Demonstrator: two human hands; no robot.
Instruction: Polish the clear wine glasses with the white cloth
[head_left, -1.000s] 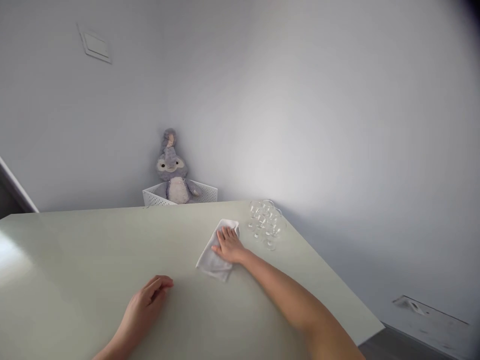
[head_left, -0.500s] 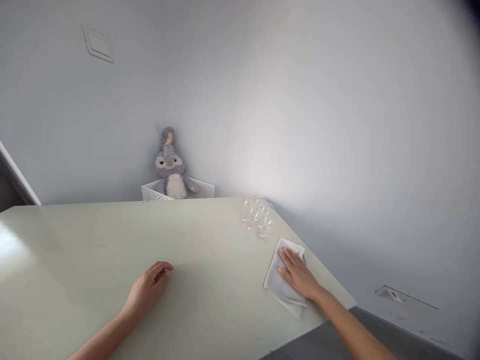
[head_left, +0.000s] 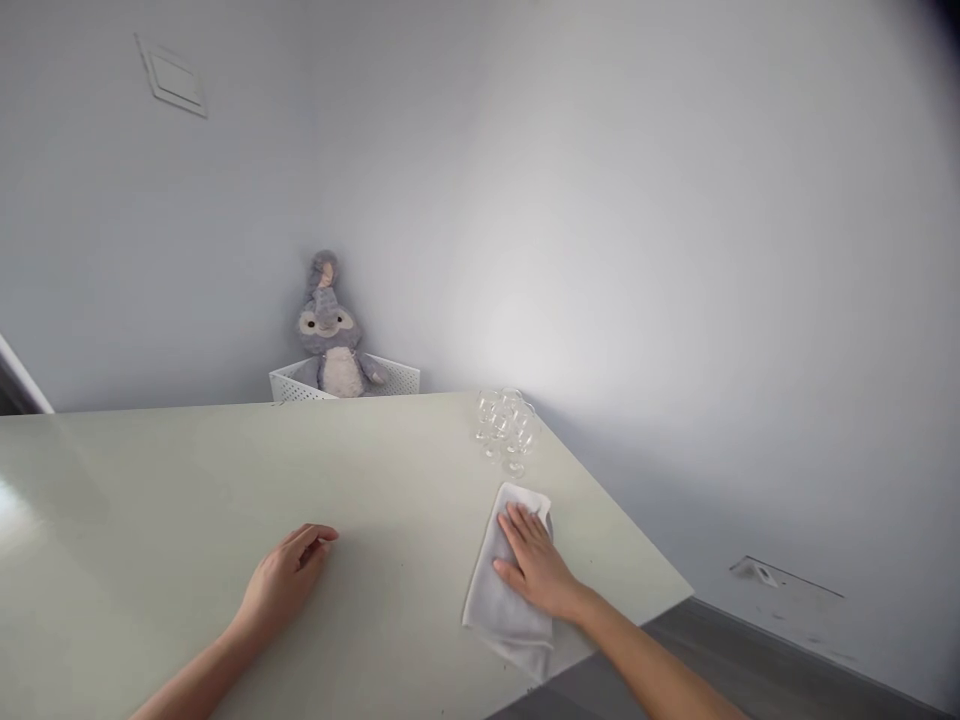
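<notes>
My right hand [head_left: 536, 570] lies flat with its fingers spread on a folded pale grey cloth [head_left: 502, 625], pressing it against the table near the right side. A little beyond the cloth stands a close cluster of several small clear stemmed glasses [head_left: 506, 430]. They are upright and apart from the cloth. My left hand [head_left: 289, 570] rests on the tabletop left of centre, loosely curled, with the thumb near the index fingertip. No object shows in it.
The pale glossy table [head_left: 202, 480] has a slanting right edge alongside the wall [head_left: 675, 300]. Behind its far edge, a grey plush toy [head_left: 328, 335] sits in a white perforated basket [head_left: 397, 377]. A wall socket plate [head_left: 765, 575] is low on the right.
My right hand has slid the cloth left and toward me across the table. My left hand stays resting in place. The view has shifted slightly to the right.
</notes>
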